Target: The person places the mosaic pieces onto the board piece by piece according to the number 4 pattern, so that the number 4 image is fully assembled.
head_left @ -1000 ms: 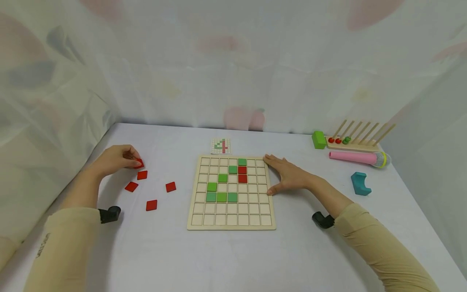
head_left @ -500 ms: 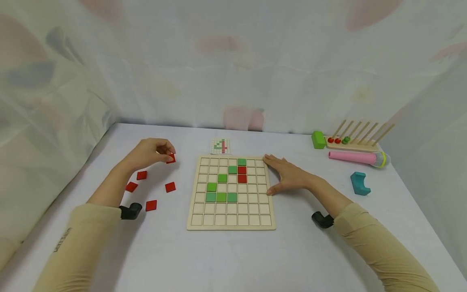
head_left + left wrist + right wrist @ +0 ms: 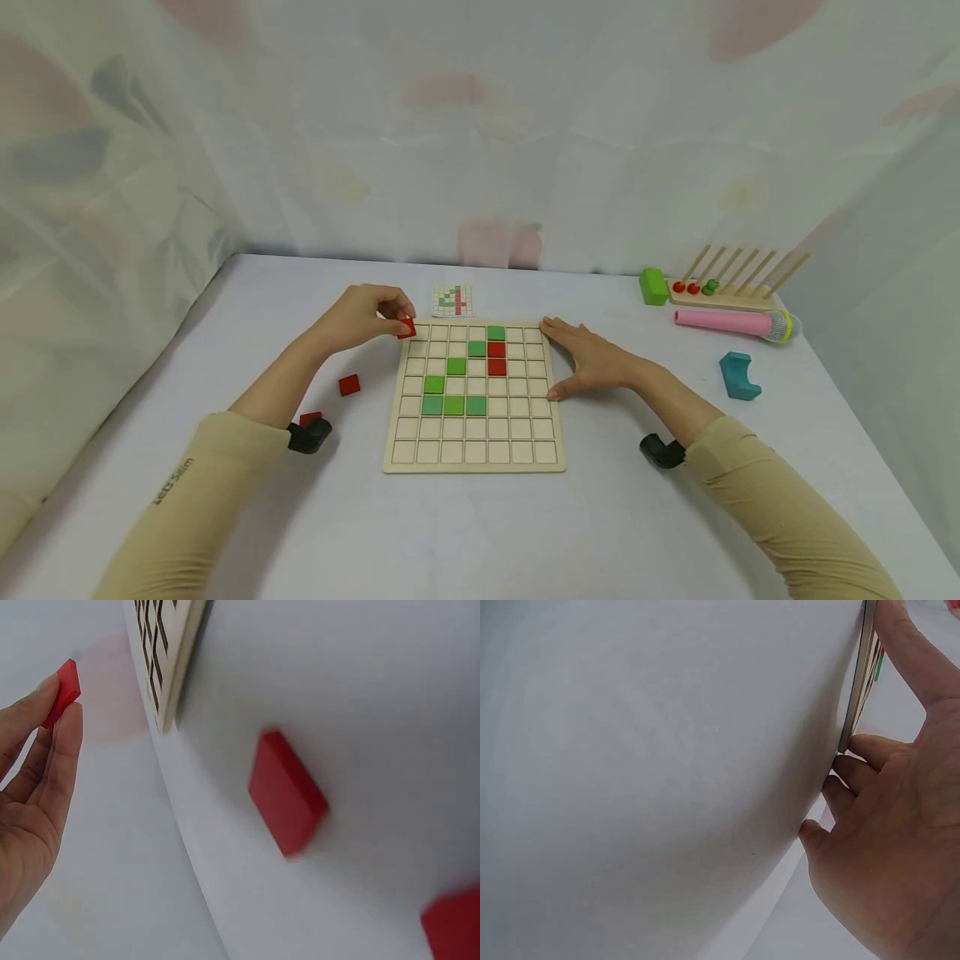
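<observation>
A red square tile (image 3: 407, 327) is being pinched by the left hand (image 3: 365, 317), likely for control, at the eleven-o'clock corner of the pale wooden grid board (image 3: 452, 452); at two, that board is being braced, seemingly against sliding, by the splayed right hand (image 3: 591, 358).

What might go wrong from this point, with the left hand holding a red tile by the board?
The left hand pinches the held tile with much of it protruding, so it might slip.
The right hand touches the grid board at its edge; a push might shift it.
In the head view, the black wrist camera overlaps a loose tile and, if low enough, might knock it.
</observation>
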### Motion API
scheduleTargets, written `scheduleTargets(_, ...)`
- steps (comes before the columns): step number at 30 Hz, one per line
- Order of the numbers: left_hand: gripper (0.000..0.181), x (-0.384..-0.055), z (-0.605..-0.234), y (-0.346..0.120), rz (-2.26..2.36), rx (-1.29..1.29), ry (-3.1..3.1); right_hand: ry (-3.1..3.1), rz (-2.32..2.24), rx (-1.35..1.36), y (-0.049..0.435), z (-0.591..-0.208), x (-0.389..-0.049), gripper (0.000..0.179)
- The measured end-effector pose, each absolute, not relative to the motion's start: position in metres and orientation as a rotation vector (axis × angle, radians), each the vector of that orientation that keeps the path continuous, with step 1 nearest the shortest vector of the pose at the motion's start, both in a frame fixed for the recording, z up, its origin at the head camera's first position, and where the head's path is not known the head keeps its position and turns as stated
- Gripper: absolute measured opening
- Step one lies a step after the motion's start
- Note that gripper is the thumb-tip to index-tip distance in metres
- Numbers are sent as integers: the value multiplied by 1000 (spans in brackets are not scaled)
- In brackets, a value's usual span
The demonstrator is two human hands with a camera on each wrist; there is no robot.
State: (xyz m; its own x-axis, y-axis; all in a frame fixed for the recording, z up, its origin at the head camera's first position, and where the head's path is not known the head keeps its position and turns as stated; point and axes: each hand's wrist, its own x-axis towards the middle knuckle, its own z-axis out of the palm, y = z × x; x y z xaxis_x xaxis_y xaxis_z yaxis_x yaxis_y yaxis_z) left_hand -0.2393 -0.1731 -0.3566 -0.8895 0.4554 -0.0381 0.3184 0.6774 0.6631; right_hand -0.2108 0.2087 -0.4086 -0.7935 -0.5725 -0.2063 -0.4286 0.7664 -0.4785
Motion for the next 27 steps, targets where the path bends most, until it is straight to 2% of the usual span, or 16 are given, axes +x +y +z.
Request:
scheduleTargets(14,14,-220,-363,-106,989,789,2584,2609,-600,-764,209,-408,-211,116)
scheduleTargets(27,14,-208,-370,-68,1056,849,2570,2597,-630,-757,210,-406,-210,115)
